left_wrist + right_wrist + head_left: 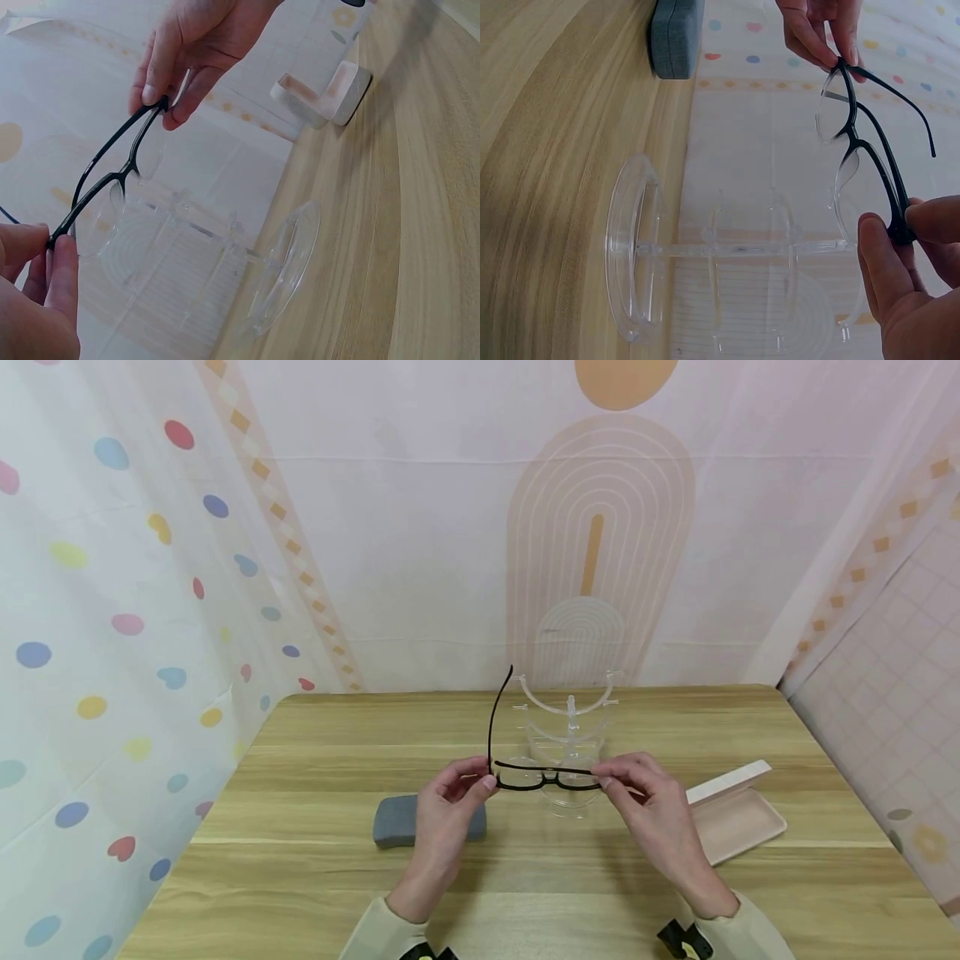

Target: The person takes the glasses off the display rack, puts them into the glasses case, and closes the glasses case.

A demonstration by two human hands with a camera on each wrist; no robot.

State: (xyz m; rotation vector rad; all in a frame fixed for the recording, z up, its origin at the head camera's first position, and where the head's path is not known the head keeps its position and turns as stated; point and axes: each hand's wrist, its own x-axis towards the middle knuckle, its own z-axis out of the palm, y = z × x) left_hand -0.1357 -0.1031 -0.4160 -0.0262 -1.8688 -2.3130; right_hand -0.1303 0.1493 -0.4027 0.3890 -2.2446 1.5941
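A pair of black-framed eyeglasses (551,779) is held up above the table by both hands. One temple sticks out away from the frame at the left end; the other lies folded across behind the lenses. My left hand (447,814) pinches the left corner of the frame between thumb and fingers. At the opposite corner, my right hand (654,818) grips the frame by the hinge. Behind the glasses stands a clear plastic display stand (572,727) with several curved arms, its round base (289,262) plain in the left wrist view.
A grey-blue glasses case (393,821), closed, lies partly behind the left hand. To the right of the right hand, a pale pink case (738,827) lies with its lid raised. The wooden table (315,893) ends at a patterned curtain (420,568).
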